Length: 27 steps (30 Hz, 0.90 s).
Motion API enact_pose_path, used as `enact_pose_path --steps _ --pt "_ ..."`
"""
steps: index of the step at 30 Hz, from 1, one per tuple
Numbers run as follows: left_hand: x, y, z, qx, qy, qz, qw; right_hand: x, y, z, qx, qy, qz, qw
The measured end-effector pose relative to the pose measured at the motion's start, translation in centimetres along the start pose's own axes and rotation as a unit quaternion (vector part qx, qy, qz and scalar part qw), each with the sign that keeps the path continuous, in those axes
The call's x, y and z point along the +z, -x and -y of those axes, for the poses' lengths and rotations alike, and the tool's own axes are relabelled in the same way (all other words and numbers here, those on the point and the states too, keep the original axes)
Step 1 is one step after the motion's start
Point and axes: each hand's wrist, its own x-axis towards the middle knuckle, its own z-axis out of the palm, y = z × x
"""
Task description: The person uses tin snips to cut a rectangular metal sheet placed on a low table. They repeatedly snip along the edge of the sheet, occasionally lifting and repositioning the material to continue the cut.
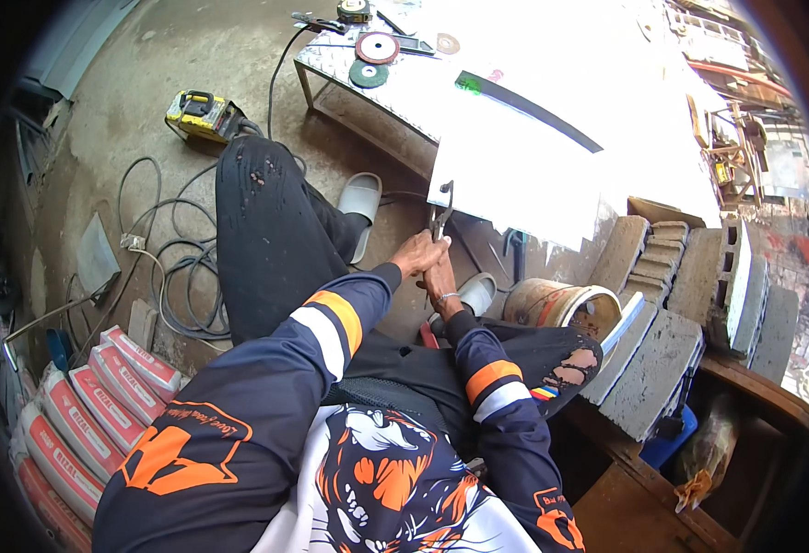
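Both my hands are together at the near edge of a bright, washed-out work surface (497, 184). My left hand (417, 253) is closed around the lower part of a grey metal hand tool (440, 219). Just beside and below it, my right hand (439, 277), with a bracelet at the wrist, is closed on the same tool. It has two arms like pliers or snips, but its exact kind is unclear. Its upper end meets the surface's edge by a small dark curved piece (448, 187). A long dark flat strip (538, 112) lies farther back on the surface.
Grinding discs (377, 48) and a tape measure (354, 10) lie on the metal table's far left. A yellow machine (204, 114) and coiled cables (193, 286) are on the floor at left, near red-and-white sacks (100, 396). A bucket (552, 306) and concrete blocks (653, 369) stand at right.
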Motion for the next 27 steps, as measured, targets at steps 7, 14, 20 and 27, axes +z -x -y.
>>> enact_pose_path --steps 7,14,20,27 --pt "0.8 -0.5 0.3 0.071 -0.085 -0.067 0.992 -0.2 -2.4 -2.4 -0.065 0.098 0.020 0.993" --pt "0.0 0.9 -0.4 0.035 -0.127 -0.084 0.988 1.8 0.1 1.8 0.025 0.022 0.026 0.999" --pt "0.3 1.4 -1.5 0.046 -0.173 -0.085 0.980 1.9 -0.9 -0.4 -0.046 0.106 -0.023 0.993" --pt "0.8 0.7 -1.1 0.075 -0.159 -0.076 0.981 0.4 -1.2 -3.2 -0.211 0.265 -0.118 0.934"
